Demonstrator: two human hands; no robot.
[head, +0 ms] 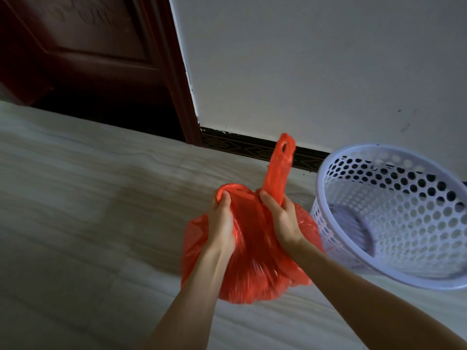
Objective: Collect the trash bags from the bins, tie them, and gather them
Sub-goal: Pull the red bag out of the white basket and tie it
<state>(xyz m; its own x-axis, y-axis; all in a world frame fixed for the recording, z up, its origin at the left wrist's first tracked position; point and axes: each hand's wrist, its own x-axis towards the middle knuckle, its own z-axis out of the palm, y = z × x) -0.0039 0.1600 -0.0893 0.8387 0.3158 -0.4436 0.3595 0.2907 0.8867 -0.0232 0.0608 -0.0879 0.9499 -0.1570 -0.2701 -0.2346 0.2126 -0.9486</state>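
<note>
— Head view: red trash bag [252, 261] out of the white perforated bin [394, 218], held just beside it over the pale floor [88, 210]. Hands?

— Left hand [222, 223] clenched on one bunched handle, right hand [283, 218] gripping the other handle [280, 168], which sticks up

— Handling?

— Probably light, soft and slippery, thin film, easily torn. Best held low on both handles, close to the bag's neck, for knotting
</note>
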